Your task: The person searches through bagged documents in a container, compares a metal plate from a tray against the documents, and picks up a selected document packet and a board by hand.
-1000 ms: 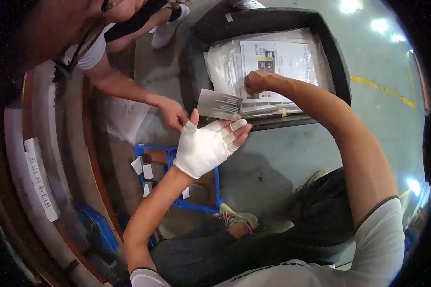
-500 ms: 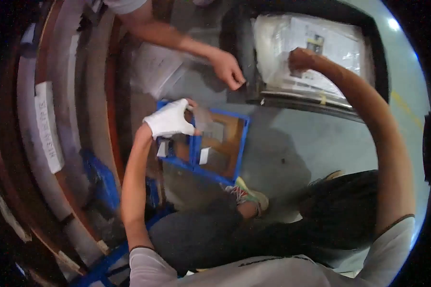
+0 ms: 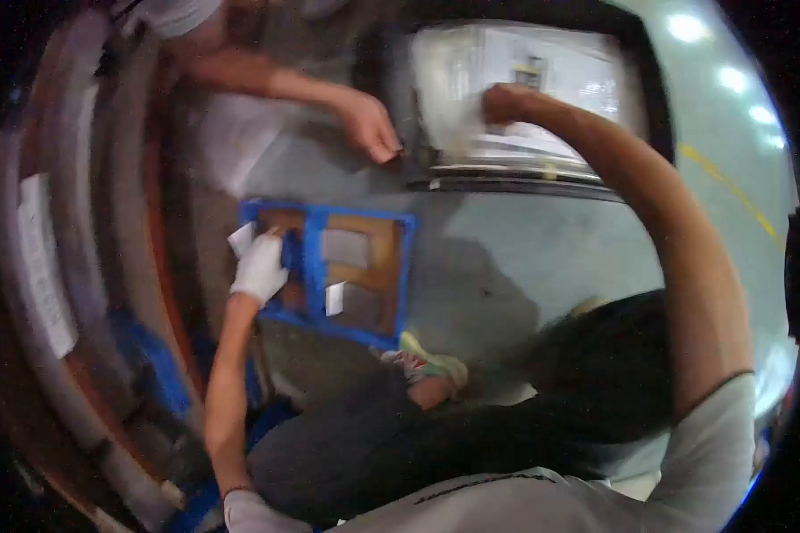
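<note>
My left hand (image 3: 262, 269), in a white glove with bare fingertips, is over the left part of a blue-framed tray (image 3: 315, 271); its fingertips are blurred and partly hidden. In the tray's right part lies a grey card (image 3: 347, 249), with a white tag (image 3: 334, 299) below it. My bare right hand (image 3: 507, 105) is curled closed above printed sheets under clear plastic (image 3: 569, 98) in a black crate (image 3: 653, 98). Whether anything is inside that fist is hidden.
Another person's hand (image 3: 369, 127) reaches in from the upper left, beside the crate. Long brown and grey beams, one with a white label (image 3: 48, 266), run along the left. My shoe (image 3: 431, 361) is below the tray on the grey floor (image 3: 480, 266).
My left hand has moved down and left to the tray, and the card it held earlier is away from it. My right hand remains closed over the sheets. The view has shifted.
</note>
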`<action>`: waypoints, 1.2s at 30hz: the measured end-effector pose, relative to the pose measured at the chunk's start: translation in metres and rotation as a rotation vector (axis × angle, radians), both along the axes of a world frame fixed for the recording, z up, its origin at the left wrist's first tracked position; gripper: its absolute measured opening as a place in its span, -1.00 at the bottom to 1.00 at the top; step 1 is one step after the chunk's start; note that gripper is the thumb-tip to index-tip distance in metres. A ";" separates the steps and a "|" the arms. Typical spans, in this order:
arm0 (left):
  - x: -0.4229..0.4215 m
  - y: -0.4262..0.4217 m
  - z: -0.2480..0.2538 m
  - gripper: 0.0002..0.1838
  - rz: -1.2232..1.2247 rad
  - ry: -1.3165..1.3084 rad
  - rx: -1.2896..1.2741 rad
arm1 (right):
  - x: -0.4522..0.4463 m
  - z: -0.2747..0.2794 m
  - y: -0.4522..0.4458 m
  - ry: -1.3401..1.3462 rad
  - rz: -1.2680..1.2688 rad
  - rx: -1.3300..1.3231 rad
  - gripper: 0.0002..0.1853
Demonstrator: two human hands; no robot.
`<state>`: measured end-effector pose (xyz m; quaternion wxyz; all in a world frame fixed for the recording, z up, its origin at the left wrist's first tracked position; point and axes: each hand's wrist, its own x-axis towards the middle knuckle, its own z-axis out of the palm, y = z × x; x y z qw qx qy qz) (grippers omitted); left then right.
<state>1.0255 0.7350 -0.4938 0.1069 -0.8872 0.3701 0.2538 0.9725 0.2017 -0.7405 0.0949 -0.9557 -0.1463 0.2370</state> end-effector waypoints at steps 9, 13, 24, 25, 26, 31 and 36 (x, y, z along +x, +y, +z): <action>0.011 0.001 -0.003 -0.46 -0.058 0.026 -0.016 | -0.003 0.051 0.017 0.247 -0.086 -0.152 -0.69; 0.006 0.020 -0.031 -0.64 -0.072 -0.024 0.140 | -0.005 0.008 -0.006 -0.133 0.411 -0.310 -0.90; 0.034 0.014 -0.033 -0.46 0.027 0.035 0.066 | -0.004 -0.014 -0.026 -0.216 0.567 -0.454 -0.92; 0.028 -0.006 -0.021 -0.46 0.023 0.038 0.062 | -0.003 -0.028 -0.033 -0.234 0.549 -0.421 -0.90; 0.017 -0.037 -0.005 -0.47 0.098 0.096 -0.091 | -0.002 -0.032 -0.030 -0.199 0.429 -0.324 -0.89; -0.059 -0.180 -0.004 -0.44 -0.429 0.130 -0.777 | -0.008 -0.004 -0.048 -0.068 -0.028 -0.024 -0.59; -0.112 -0.279 -0.035 -0.22 -0.661 0.231 -0.511 | -0.024 0.044 -0.056 0.175 -0.258 0.014 -0.75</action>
